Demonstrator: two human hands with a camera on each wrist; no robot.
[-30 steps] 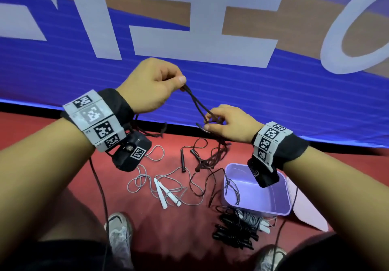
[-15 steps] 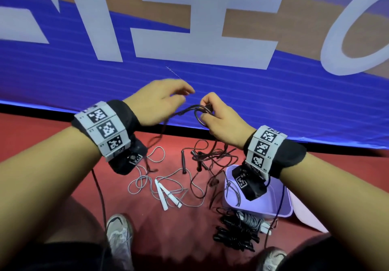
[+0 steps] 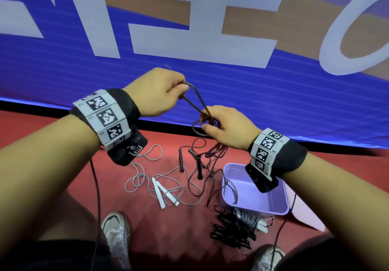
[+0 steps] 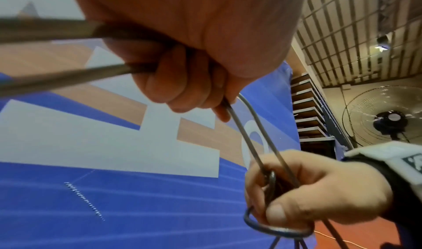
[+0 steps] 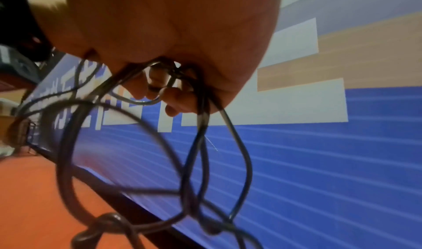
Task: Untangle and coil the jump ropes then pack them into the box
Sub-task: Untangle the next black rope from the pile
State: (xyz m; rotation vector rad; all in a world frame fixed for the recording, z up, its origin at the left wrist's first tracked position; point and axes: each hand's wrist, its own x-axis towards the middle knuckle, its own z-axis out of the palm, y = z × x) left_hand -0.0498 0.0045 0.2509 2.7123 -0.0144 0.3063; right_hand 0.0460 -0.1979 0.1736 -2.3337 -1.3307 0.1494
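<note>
A dark jump rope [image 3: 197, 100] runs as a doubled loop between my two raised hands. My left hand [image 3: 162, 94] pinches the loop's top bend, also seen in the left wrist view [image 4: 194, 97]. My right hand [image 3: 223, 125] grips several gathered coils [image 5: 187, 126] lower and to the right; the slack hangs down to its two black handles [image 3: 199, 166] on the red floor. A grey rope with white handles [image 3: 164, 193] lies tangled on the floor to the left. The purple box [image 3: 277, 209] stands open under my right wrist, with a strand draped over its left wall.
A bundle of coiled black and grey ropes [image 3: 235, 228] lies in front of the box. The box's lid [image 3: 307, 218] lies at its right. My shoes [image 3: 115, 233] are near the bottom edge. A blue banner wall [image 3: 273, 94] stands close behind the floor.
Half a second ago the hands were close together at the coil. The left hand has since risen up and left, drawing out a taut loop, while the right hand dropped slightly.
</note>
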